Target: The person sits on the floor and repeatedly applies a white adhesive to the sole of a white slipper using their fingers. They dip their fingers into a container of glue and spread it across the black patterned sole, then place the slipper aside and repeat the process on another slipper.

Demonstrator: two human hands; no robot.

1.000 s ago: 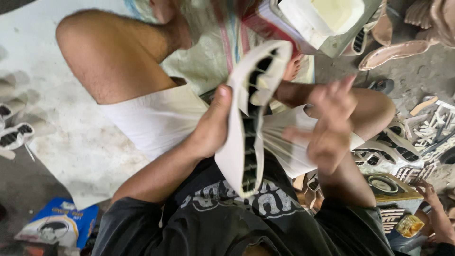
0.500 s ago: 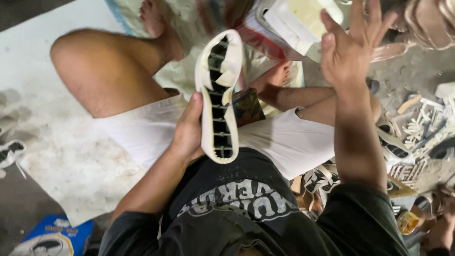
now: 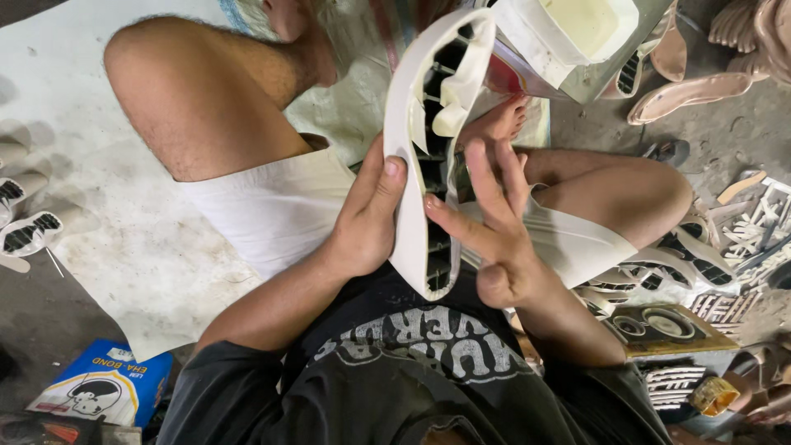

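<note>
My left hand point(image 3: 367, 216) grips a white shoe sole point(image 3: 414, 148) with black cut-out slots, holding it upright over my lap with the thumb on its edge. A loose white strip peels off near the sole's top. My right hand point(image 3: 493, 224) is spread with fingers apart, its fingertips touching the slotted face of the sole from the right. I sit cross-legged in white shorts and a black shirt.
A pile of similar soles point(image 3: 696, 268) lies at the right, with tan soles point(image 3: 696, 89) at the top right. A white container point(image 3: 577, 33) sits above the sole. A blue box point(image 3: 103, 387) lies bottom left; two more soles point(image 3: 25, 235) rest at the left edge.
My right hand came down from being raised in the air and now touches the sole. The sole has tilted and sits closer to the camera, still held by my left hand.
</note>
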